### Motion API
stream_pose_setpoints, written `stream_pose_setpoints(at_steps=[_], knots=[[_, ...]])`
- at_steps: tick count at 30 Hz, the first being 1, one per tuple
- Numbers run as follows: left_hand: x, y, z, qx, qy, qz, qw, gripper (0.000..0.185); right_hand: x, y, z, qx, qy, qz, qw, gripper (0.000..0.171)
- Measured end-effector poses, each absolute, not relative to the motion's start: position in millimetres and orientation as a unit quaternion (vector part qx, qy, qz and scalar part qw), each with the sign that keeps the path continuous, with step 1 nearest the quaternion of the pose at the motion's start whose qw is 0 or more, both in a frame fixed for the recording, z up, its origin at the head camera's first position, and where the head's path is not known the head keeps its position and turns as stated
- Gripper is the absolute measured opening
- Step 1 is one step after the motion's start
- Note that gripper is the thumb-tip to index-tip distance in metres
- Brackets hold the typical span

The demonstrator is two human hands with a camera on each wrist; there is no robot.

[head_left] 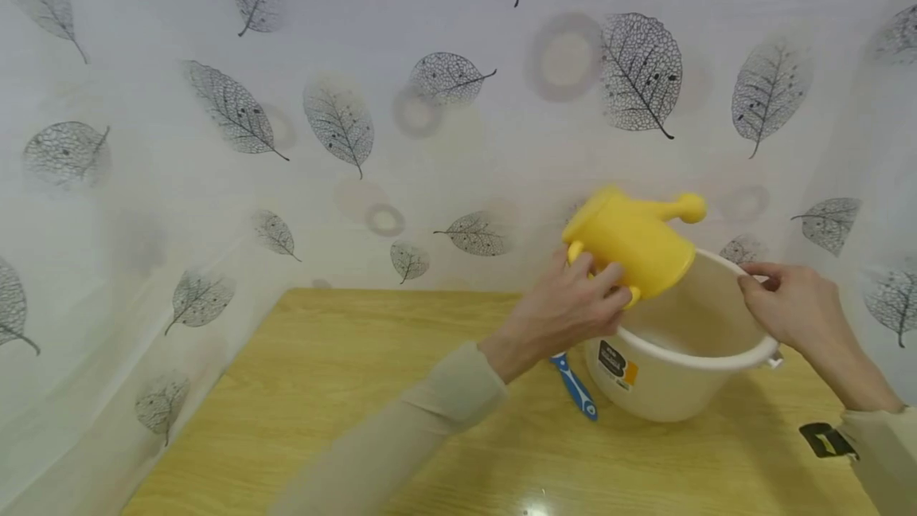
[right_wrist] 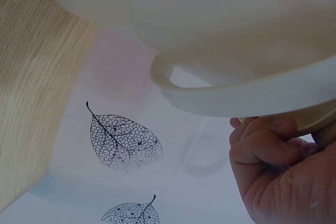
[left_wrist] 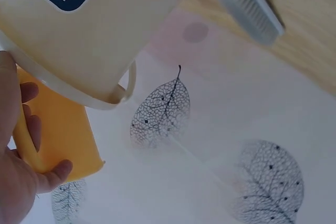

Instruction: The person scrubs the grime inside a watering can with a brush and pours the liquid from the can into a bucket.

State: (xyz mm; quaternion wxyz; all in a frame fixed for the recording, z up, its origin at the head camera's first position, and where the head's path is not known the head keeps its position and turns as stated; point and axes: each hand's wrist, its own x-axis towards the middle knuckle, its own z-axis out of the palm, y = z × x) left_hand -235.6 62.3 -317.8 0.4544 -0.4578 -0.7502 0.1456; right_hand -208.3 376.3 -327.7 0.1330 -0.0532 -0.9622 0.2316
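Observation:
My left hand (head_left: 573, 301) grips the handle of a yellow toy watering can (head_left: 634, 241), which is tilted over the left side of a white bucket (head_left: 680, 385). The can's round-tipped spout points to the right. In the left wrist view, fingers wrap the handle of the watering can (left_wrist: 68, 129) beside the bucket's rim (left_wrist: 58, 85). On the bucket's right side, my right hand (head_left: 795, 301) pinches the rim between thumb and fingers. From the right wrist, that hand (right_wrist: 283, 166) shows under the rim (right_wrist: 241, 98). The bucket's bottom inside is hidden.
A blue-handled brush (head_left: 575, 388) lies on the wooden table (head_left: 344, 388), left of the bucket; its bristle head (left_wrist: 252, 14) shows in the left wrist view. Behind the table hangs a pale leaf-printed sheet (head_left: 344, 245). A dark strap (head_left: 827, 440) sits by the right sleeve.

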Motion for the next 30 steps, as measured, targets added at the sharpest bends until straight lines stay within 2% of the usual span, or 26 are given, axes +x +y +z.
stream_pose_setpoints(at_steps=[9,21,30], knots=[[-236,68,-303,-0.491,-0.706,0.199,0.471,0.035,-210,376,-325,-0.053,-0.961,0.226,0.150,0.052],[-231,72,-291,-0.515,-0.694,0.277,0.420,0.042,-211,376,-328,-0.051,-0.965,0.216,0.143,0.052],[-228,73,-290,-0.518,-0.675,0.293,0.437,0.046,-211,376,-329,-0.053,-0.964,0.214,0.150,0.051]])
